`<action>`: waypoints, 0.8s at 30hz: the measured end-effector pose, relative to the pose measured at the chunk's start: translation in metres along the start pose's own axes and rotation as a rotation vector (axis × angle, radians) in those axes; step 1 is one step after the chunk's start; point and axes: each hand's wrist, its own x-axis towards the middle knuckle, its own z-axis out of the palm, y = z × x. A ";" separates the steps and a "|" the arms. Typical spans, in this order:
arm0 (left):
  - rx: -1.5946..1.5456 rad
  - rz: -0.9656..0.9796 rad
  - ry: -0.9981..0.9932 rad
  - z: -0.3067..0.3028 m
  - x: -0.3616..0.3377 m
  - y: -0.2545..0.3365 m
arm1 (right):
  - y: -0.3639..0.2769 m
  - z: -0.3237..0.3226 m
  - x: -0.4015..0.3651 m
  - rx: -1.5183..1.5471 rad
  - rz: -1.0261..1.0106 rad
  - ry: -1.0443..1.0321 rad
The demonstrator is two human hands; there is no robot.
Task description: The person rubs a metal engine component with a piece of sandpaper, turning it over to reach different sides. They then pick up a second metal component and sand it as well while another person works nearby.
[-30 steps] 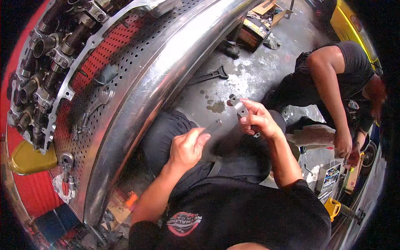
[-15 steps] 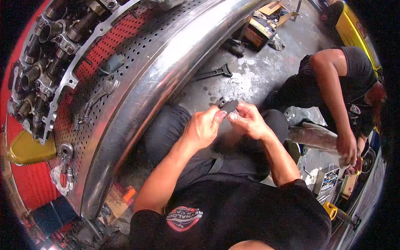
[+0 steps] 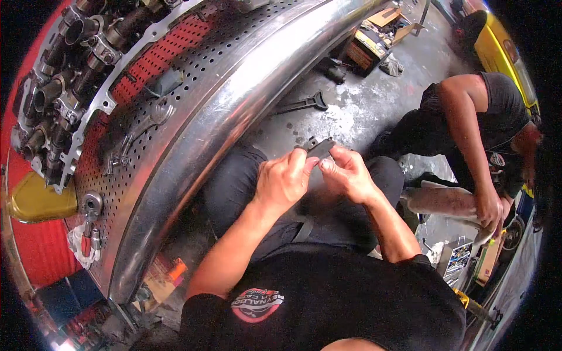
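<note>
My left hand [image 3: 284, 182] and right hand [image 3: 350, 174] meet over my lap [image 3: 328, 219], fingertips of both pinched on a small dark part [image 3: 322, 148] that sits between them, near the bench's steel rim [image 3: 205, 137]; a wrench [image 3: 301, 105] lies on the floor [image 3: 366, 111] beyond.

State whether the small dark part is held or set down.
Held: left hand and right hand pinch the small dark part between fingertips.

Head-worn view, steeply downward, close
</note>
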 end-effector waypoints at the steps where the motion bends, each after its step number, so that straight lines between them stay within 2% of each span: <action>1: -0.059 -0.054 -0.043 0.001 -0.003 -0.001 | 0.000 -0.003 -0.002 -0.007 0.018 -0.013; 7: -0.484 -0.256 -0.240 -0.008 -0.002 0.002 | 0.001 -0.007 -0.003 0.002 0.051 -0.073; 10: -1.018 -0.653 -0.583 -0.017 -0.003 -0.005 | 0.004 -0.012 -0.001 0.010 0.009 -0.157; 12: -1.233 -0.722 -0.714 -0.025 -0.011 -0.009 | -0.008 -0.006 -0.003 -0.019 -0.093 -0.210; 13: -1.338 -0.749 -0.781 -0.029 -0.010 -0.011 | -0.006 -0.009 -0.001 -0.005 -0.061 -0.207; 16: -1.237 -0.700 -0.310 -0.040 -0.008 -0.008 | 0.012 -0.014 0.000 0.054 0.009 -0.170; 20: -0.302 -0.291 -0.105 -0.033 -0.007 0.007 | 0.003 -0.004 -0.006 0.230 0.118 -0.100; 21: -0.301 -0.277 -0.129 -0.030 -0.009 0.008 | 0.002 -0.003 -0.005 0.211 0.107 -0.127; 22: -0.246 -0.178 -0.080 -0.023 -0.011 0.004 | 0.002 -0.003 -0.004 0.194 0.099 -0.149; 24: 0.059 0.108 0.034 -0.013 -0.009 -0.007 | -0.002 -0.001 -0.007 0.208 0.110 -0.137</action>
